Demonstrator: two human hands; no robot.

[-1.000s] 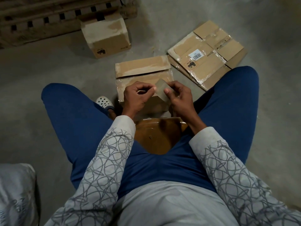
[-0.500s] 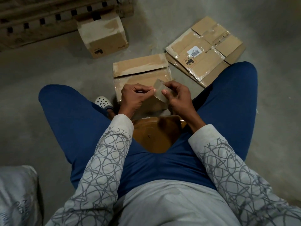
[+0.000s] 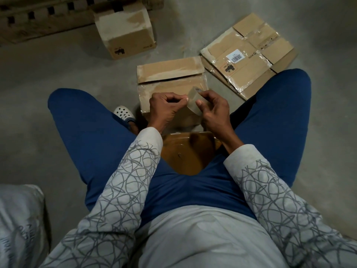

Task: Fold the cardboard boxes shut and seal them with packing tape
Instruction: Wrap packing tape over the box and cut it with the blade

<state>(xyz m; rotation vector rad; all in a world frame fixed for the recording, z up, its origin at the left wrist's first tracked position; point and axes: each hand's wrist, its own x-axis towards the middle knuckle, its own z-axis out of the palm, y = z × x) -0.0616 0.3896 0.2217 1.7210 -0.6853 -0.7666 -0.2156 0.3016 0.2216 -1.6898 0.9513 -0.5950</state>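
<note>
A roll of clear packing tape (image 3: 193,100) is held over a cardboard box (image 3: 170,74) that stands on the floor between my knees, its far flap lying open. My right hand (image 3: 213,111) grips the roll from the right. My left hand (image 3: 166,108) has its fingers curled, thumb and forefinger pinched at the roll's left edge. Both hands hide the near part of the box.
A closed cardboard box (image 3: 125,33) stands at the back left in front of a wooden pallet (image 3: 38,18). Flattened cartons (image 3: 249,55) lie at the back right. I sit on a brown stool (image 3: 189,151). A grey sack (image 3: 19,225) is at the lower left.
The hands stay together on the tape roll, and the roll has turned slightly in the right hand. Otherwise only the camera has shifted a little.
</note>
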